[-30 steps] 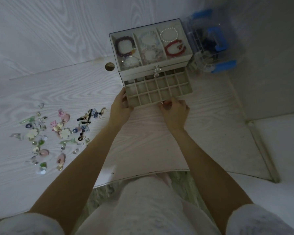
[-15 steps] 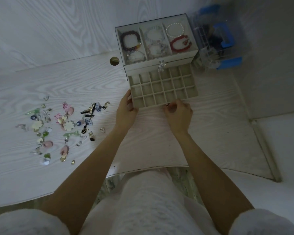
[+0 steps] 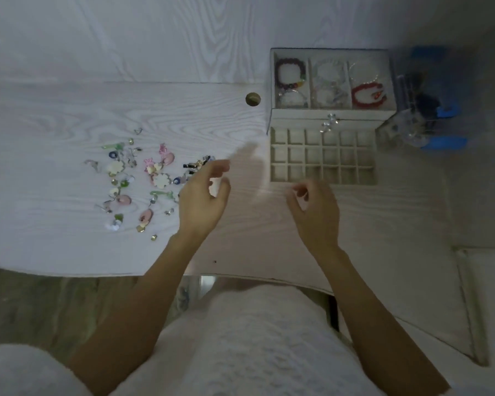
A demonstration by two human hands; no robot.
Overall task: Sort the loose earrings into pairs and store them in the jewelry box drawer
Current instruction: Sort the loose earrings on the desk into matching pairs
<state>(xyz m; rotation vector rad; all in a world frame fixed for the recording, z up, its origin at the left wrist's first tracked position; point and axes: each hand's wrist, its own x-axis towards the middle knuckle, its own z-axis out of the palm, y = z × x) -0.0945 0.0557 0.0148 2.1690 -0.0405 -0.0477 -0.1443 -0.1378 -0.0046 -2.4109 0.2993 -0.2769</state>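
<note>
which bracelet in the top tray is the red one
The red bracelet in the rightmost compartment of the jewelry box top tray; the dark purple bracelet is leftmost, pale ones sit between.

The left hand (image 3: 202, 198) hides the right fringe of the loose earrings (image 3: 143, 181), which are too small to pair by eye. Motion blurs its fingers (image 3: 219, 168). The blue-and-clear organizer (image 3: 429, 110) beside the jewelry box (image 3: 330, 115) is blurred, its contents unreadable.

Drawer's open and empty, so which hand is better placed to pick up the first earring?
Left. The left hand hovers at the edge of the loose earrings, fingers relaxed and holding nothing. The right hand hangs by the drawer, away from the pile.
</note>
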